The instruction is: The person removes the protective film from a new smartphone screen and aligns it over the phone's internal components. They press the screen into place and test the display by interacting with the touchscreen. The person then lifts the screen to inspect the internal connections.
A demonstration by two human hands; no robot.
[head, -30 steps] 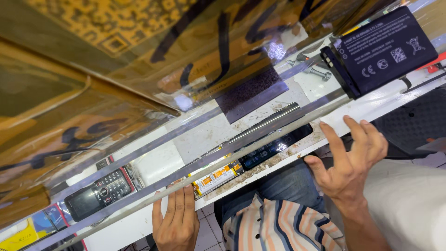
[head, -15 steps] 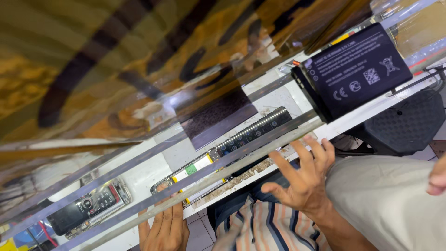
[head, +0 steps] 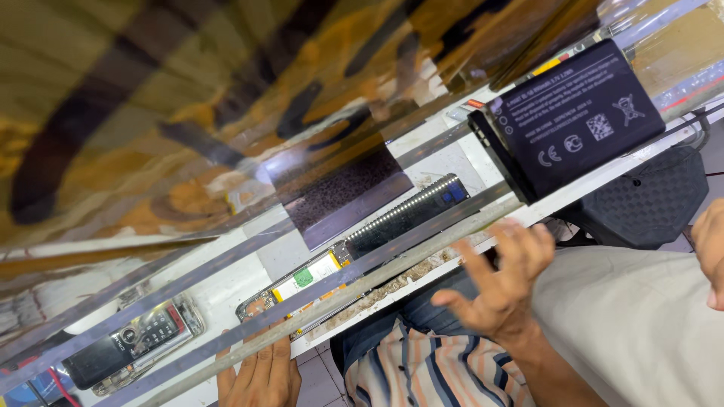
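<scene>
Bare right hand [head: 501, 290] fingers spread wide (empty), left hand [head: 260, 373] flat against glass counter edge [head: 362, 290].

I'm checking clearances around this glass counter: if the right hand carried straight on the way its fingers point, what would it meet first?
Probably the counter's metal edge rail: the right hand points its open fingers up at it, though depth is unclear.

- The left hand [head: 260, 373] lies flat, palm down, fingers straight and close together.
- The right hand [head: 498, 283] is raised with open, spread fingers [head: 528, 245], slightly curled, wrist bent.
</scene>
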